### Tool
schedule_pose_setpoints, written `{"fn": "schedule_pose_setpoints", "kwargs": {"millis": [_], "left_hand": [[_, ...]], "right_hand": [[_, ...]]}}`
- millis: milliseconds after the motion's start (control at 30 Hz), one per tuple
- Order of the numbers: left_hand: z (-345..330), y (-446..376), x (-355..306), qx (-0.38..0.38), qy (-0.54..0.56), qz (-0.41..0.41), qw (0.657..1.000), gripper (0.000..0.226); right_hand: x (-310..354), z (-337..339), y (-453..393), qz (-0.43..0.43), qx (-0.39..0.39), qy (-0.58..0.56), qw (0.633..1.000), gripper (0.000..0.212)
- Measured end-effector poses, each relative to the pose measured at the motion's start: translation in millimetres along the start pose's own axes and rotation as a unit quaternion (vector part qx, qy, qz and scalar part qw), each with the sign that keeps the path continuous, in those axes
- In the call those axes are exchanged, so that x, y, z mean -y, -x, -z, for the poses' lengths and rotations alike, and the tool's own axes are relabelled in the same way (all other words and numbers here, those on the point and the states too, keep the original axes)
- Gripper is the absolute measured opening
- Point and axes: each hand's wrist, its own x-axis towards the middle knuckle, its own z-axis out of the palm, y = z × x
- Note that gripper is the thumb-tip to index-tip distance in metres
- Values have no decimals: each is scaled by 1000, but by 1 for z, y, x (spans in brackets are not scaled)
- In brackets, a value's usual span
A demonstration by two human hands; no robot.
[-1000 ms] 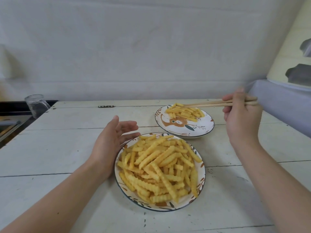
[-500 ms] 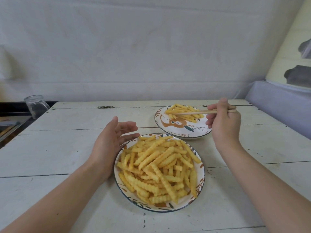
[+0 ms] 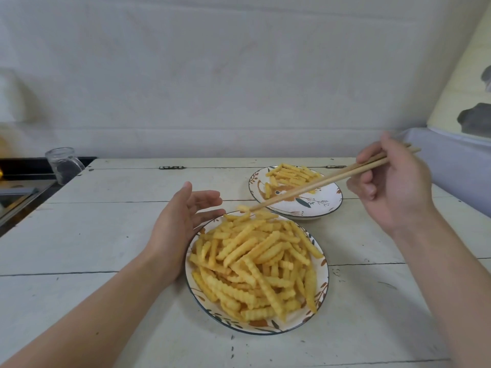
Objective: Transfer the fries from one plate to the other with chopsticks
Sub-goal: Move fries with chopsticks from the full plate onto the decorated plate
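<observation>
near plate (image 3: 322, 274) heaped with crinkle fries (image 3: 255, 264), set mid counter (image 3: 93, 235), well back from front edge; bare counter left and right. far plate (image 3: 326, 205) just behind, thin layer of fries. left hand (image 3: 178, 227) fingers straight, relaxed, against near plate's left rim. right hand (image 3: 393, 184) grips chopsticks (image 3: 318, 184); tips at pile's far edge, seemingly pinching one fry (image 3: 243, 208). glass jar (image 3: 63, 164) at far left corner.

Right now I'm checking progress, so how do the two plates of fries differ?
The near plate is heaped with fries across its whole surface; the far plate carries a small batch on its back half, its painted centre showing. The left hand rests against the near plate; nothing touches the far plate. Both are round and white with leaf-patterned rims.
</observation>
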Motion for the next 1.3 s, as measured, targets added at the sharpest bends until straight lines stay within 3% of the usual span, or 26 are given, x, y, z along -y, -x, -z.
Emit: {"fn": "schedule_pose_setpoints", "kwargs": {"millis": [133,267,400,533,967,1067,1200,1300], "left_hand": [[0,0,0,1,-1,-2,1000,59],[0,0,-1,1,-1,0,1000,59],[0,0,0,5,1,2,1000,59],[0,0,0,5,-1,0,1000,59],[1,-2,2,1,-4,-7,1000,58],[1,-2,2,1,-6,-8,1000,58],[1,-2,1,4,2,-2,1000,57],[1,-3,1,5,-1,-2,1000,58]], "right_hand": [[-2,-8,6,-13,45,9,999,57],[0,-2,-1,20,-37,-2,999,51],[-4,9,-6,85,-96,117,985,38],[-19,3,-1,128,-118,229,958,45],[-55,-21,18,158,-23,342,926,45],[-44,-18,10,142,-63,289,945,45],[-12,-3,-4,100,-127,129,978,45],[7,11,-10,48,-91,13,995,52]]}}
